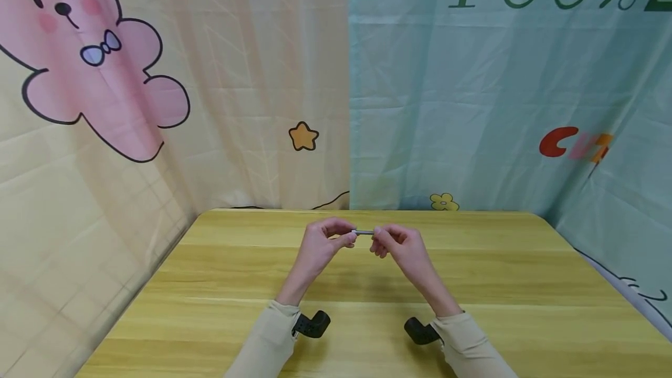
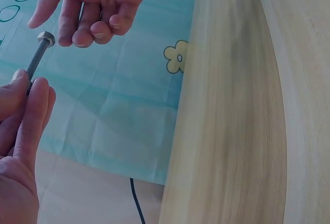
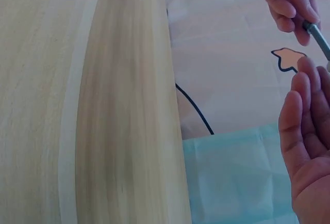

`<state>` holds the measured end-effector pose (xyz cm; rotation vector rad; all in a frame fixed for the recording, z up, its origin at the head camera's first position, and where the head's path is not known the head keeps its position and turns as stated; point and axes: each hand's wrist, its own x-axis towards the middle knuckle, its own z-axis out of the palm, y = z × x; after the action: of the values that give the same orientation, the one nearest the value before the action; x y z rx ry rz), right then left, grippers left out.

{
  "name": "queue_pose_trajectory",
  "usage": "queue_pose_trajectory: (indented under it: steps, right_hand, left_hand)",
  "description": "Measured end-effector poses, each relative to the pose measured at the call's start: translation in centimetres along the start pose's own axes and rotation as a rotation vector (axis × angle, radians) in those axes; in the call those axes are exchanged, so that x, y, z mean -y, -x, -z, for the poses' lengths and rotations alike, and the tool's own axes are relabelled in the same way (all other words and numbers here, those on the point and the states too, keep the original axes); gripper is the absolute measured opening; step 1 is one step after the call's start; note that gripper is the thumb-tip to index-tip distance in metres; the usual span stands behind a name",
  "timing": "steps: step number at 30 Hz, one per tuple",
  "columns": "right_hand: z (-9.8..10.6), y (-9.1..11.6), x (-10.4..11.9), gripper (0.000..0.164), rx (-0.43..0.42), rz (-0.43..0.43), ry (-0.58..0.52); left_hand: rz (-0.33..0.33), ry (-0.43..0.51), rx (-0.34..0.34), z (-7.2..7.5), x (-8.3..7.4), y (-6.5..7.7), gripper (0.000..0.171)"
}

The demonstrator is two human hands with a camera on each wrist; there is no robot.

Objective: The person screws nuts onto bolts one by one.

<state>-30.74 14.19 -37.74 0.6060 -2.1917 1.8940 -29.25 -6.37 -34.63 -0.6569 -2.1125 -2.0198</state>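
A grey metal bolt (image 1: pixel 363 232) is held level between the two hands, above the far part of the table. My left hand (image 1: pixel 321 244) pinches one end between thumb and fingers. In the left wrist view, the threaded shank (image 2: pixel 35 63) runs out of that pinch to a hexagonal piece (image 2: pixel 46 38) at the far end; whether this is a nut or the bolt's head I cannot tell. My right hand (image 1: pixel 405 245) is close around that end, its thumb and fingers spread a little apart from it in the left wrist view. The right thumb is hidden in the right wrist view.
A wooden table (image 1: pixel 262 284) lies under both forearms. Behind it hang printed curtains (image 1: pixel 399 104), one cream and one teal. Black wrist cameras (image 1: pixel 313 324) are strapped at the cuffs. A dark cable (image 2: pixel 136 201) shows beyond the table edge.
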Motion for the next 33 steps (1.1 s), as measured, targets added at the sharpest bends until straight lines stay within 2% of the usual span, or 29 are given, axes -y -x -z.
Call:
queue_pose_trajectory:
  steps: [6,11,15,19,23,26,30,33]
  right_hand:
    - [0.4,0.0,0.3,0.029,0.025,0.017,0.035]
    - [0.3,0.1,0.3,0.029,0.096,0.088,0.062]
    - [0.3,0.3,0.2,0.025,0.104,0.105,0.028]
    - [0.3,0.4,0.1,0.024,0.095,0.079,-0.019]
    - [0.2,0.3,0.0,0.022,0.066,0.042,0.014]
    - [0.1,0.2,0.0,0.023,0.039,0.011,0.035]
    - [-0.1,0.2,0.0,0.029,0.027,-0.028,0.011]
    - [-0.2,0.2,0.0,0.029,0.027,-0.025,0.024]
  left_hand:
    - [-0.004,0.013,-0.04,0.0,0.9,-0.2,0.011]
    - [-0.013,0.024,-0.043,0.0,0.0,0.2,0.012]
    - [-0.004,0.023,-0.025,0.0,0.1,0.0,0.011]
    - [0.013,0.023,-0.02,0.0,1.6,-0.5,0.012]
    - [0.01,0.029,-0.027,0.0,2.9,-0.8,0.015]
    - [-0.003,0.025,-0.025,0.0,3.1,-0.9,0.015]
    - [-0.021,0.003,-0.033,0.0,3.1,-0.8,0.014]
    - [-0.023,-0.002,-0.043,0.1,3.1,-0.8,0.013]
